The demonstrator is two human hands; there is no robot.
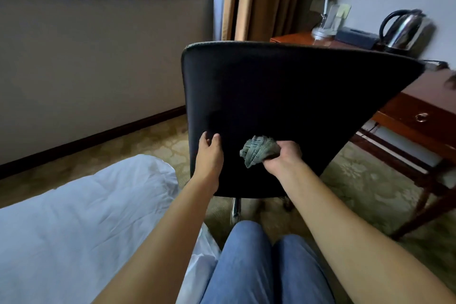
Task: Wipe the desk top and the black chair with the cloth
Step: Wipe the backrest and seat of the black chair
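Head view: black chair back under wipe, table at far right.

Right hand, grip clamped on bunched grey-green cloth, pressed low on the backrest; left hand, grip apart, fingers resting on the backrest's left edge to steady it. Advice: keep that brace firm, since the swivel base may turn; open the cloth flatter; stroke upward in overlapping passes toward the top rim.
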